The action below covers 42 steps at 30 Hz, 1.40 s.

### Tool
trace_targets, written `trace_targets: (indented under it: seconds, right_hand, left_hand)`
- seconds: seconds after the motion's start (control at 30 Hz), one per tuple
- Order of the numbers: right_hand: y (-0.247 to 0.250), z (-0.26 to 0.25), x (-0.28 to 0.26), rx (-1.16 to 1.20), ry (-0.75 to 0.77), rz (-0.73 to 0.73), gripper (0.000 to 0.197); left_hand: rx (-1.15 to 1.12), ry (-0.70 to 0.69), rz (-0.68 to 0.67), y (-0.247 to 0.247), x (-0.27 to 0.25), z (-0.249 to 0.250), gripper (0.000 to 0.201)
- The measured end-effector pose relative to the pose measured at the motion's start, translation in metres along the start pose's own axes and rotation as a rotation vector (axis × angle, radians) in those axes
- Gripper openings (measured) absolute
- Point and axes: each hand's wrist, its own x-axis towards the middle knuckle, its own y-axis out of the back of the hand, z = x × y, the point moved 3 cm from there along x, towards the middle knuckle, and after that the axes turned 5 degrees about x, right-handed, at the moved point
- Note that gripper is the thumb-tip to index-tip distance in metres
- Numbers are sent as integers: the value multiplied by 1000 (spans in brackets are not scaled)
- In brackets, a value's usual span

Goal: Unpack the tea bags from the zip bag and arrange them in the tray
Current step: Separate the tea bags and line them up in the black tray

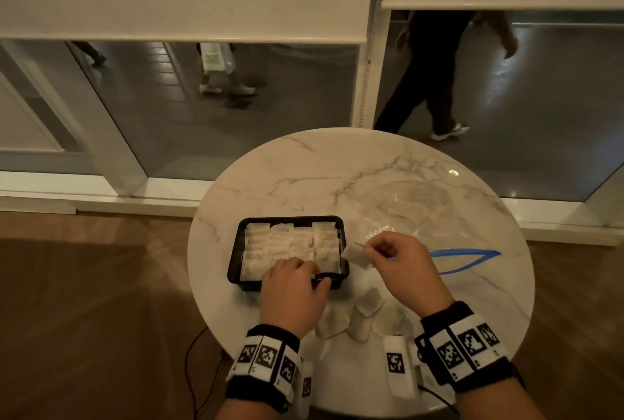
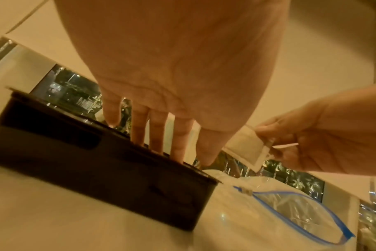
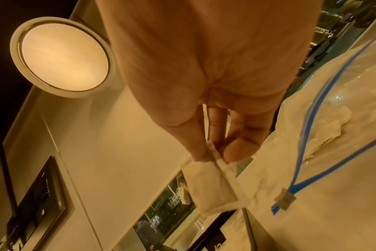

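A black tray (image 1: 234, 261) on the round marble table holds rows of white tea bags (image 1: 290, 240). My left hand (image 1: 304, 271) lies over the tray's near edge. In the left wrist view its straight fingers (image 2: 157, 135) reach down inside the tray (image 2: 75, 152). Just right of the tray, my right hand (image 1: 368, 247) pinches one tea bag (image 1: 354, 254) by its top edge between thumb and fingers, and the tea bag (image 3: 213, 183) hangs free. The clear zip bag (image 1: 466, 261) with a blue zip lies open on the table to the right.
Several loose tea bags (image 1: 368, 311) lie on the table (image 1: 337, 176) near its front edge, between my wrists. Glass panels stand behind the table, with people walking past outside. A dark cable (image 1: 192, 369) hangs below the table at the left.
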Motion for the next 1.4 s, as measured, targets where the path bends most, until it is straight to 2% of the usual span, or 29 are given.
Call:
trace_targets:
  seconds: [0.17,0.33,0.53,0.67,0.83,1.1,1.23,1.4]
  right_hand:
    - [-22,0,25,-18,-14,-60,10]
    - [-47,-11,52,-286,50,-204,18]
    - [-73,-9,74,-534,6,-354,31]
    - [-84,-2,82,-670,-50,-399,27]
    - [-91,2,83,-858,-40,-401,18]
    - [-94,2,78,-859,-63,-407,18]
    - [-88,-3,76,-760,-74,-379,27]
    - [-78,-1,61,-617,-91,-420,39]
  left_hand:
    - [165,27,-112,-23,-7,-3,49]
    - [195,53,-128,-26,-8,-2,52]
    - [181,66,-134,-28,-5,-6,53]
    - [159,60,-126,-27,-6,-6,53]
    - [146,60,-118,-27,-6,-7,51]
    - [119,57,-97,-29,-5,-7,53]
    - [112,61,-67,-32,-5,-8,54]
    - [110,55,-40,-34,-5,-9,55]
